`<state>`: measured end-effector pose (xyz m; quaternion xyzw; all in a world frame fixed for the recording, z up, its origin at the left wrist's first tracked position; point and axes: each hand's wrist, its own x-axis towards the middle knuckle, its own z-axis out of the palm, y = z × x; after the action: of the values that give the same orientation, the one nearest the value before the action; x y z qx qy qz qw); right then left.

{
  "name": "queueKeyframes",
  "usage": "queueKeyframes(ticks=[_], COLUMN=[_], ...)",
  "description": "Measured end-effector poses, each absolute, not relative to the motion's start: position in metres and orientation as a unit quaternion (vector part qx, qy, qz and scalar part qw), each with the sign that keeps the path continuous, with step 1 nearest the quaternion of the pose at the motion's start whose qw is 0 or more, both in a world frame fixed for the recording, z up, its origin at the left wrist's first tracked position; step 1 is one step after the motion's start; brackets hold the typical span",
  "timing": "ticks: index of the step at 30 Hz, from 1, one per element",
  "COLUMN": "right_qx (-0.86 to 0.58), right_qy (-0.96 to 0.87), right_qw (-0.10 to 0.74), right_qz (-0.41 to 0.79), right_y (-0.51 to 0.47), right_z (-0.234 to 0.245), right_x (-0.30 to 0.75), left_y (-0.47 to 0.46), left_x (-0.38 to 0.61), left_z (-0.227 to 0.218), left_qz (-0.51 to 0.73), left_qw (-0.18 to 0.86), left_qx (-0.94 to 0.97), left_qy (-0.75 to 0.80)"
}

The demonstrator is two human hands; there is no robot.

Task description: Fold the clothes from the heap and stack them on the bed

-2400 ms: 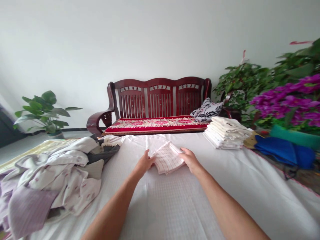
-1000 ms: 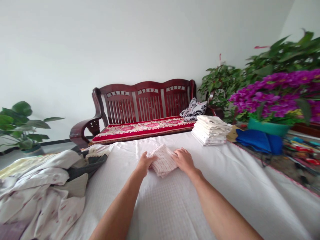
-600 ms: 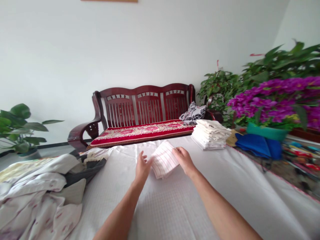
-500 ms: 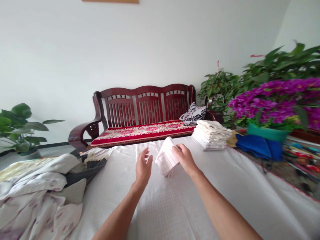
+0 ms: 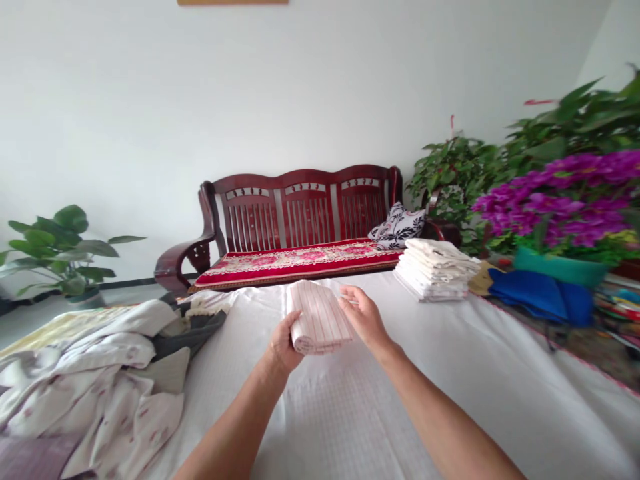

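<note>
Far out to the left of the hands, a heap of crumpled pale garments [image 5: 100,380] sprawls over the white-covered tabletop [image 5: 350,427], and beyond it stands a leafy green potted plant [image 5: 65,250]. Now to the middle: the left hand [image 5: 281,345] is clamped on the near left corner of a folded white cloth with thin pink stripes [image 5: 320,321], fingers wrapped under it and thumb against its edge. The cloth sits between the two hands, its near end raised off the tabletop and its striped face tilted up toward the camera. The right hand [image 5: 363,319] is right against the cloth's right edge, fingers curled at the far corner; whether it truly pinches the fabric I cannot tell. Straight beyond the hands, a dark red wooden bench [image 5: 300,213] runs along the wall. To the right of the right hand, well apart from it, sits a stack of folded cream cloths [image 5: 435,270], neat and square. Further right lies a folded bright blue cloth [image 5: 540,297], and behind that, purple flowers in a teal pot [image 5: 565,200].
</note>
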<state>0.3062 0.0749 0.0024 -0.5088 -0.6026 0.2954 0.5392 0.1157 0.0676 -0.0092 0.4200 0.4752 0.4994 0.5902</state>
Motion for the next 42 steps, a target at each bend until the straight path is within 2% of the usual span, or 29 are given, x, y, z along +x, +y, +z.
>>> queueKeyframes(ticks=[3,6,8,12,17,20,22,25,28,32,35,38,42], right_qx=[-0.558,-0.482,-0.441,-0.492,-0.632,-0.660,-0.681,-0.695,-0.684,-0.668,-0.680,-0.701,-0.714], right_qy=[-0.498,-0.455,-0.459,-0.498,-0.581,-0.624,-0.654,-0.674,-0.690,-0.692,-0.680,-0.664,-0.661], right_qw=[0.507,0.436,0.437,0.504,0.414,0.372,0.306,0.228,0.215,0.242,0.227,0.202,0.177], right_qz=[0.428,0.609,0.636,0.506,0.302,0.193,0.123,0.106,0.098,0.127,0.155,0.163,0.150], right_y=[0.081,0.078,0.077,0.086,0.096,0.090,0.083,0.073,0.068,0.071,0.074,0.076,0.077], right_z=[-0.008,-0.009,-0.009,-0.020,-0.041,-0.036,-0.028,-0.017,-0.011,-0.011,-0.015,-0.019,-0.019], right_x=[0.316,0.320,0.319,0.315,0.319,0.325,0.327,0.323,0.317,0.316,0.322,0.328,0.332], left_y=[0.070,0.073,0.074,0.074,0.073,0.069,0.062,0.048,0.037,0.032,0.031,0.035,0.056], left_x=[0.114,0.113,0.111,0.102,0.088,0.084,0.084,0.088,0.094,0.098,0.097,0.093,0.085], left_z=[-0.013,-0.014,-0.014,-0.021,-0.032,-0.038,-0.042,-0.045,-0.044,-0.041,-0.041,-0.042,-0.046], left_qz=[0.478,0.505,0.514,0.504,0.497,0.502,0.472,0.406,0.333,0.265,0.260,0.294,0.377], left_qw=[0.675,0.703,0.717,0.719,0.638,0.486,0.351,0.198,0.124,0.095,0.096,0.143,0.235], left_qx=[0.379,0.339,0.310,0.306,0.334,0.441,0.568,0.723,0.788,0.828,0.844,0.823,0.695], left_qy=[0.415,0.368,0.354,0.368,0.484,0.563,0.575,0.523,0.503,0.485,0.460,0.464,0.565])
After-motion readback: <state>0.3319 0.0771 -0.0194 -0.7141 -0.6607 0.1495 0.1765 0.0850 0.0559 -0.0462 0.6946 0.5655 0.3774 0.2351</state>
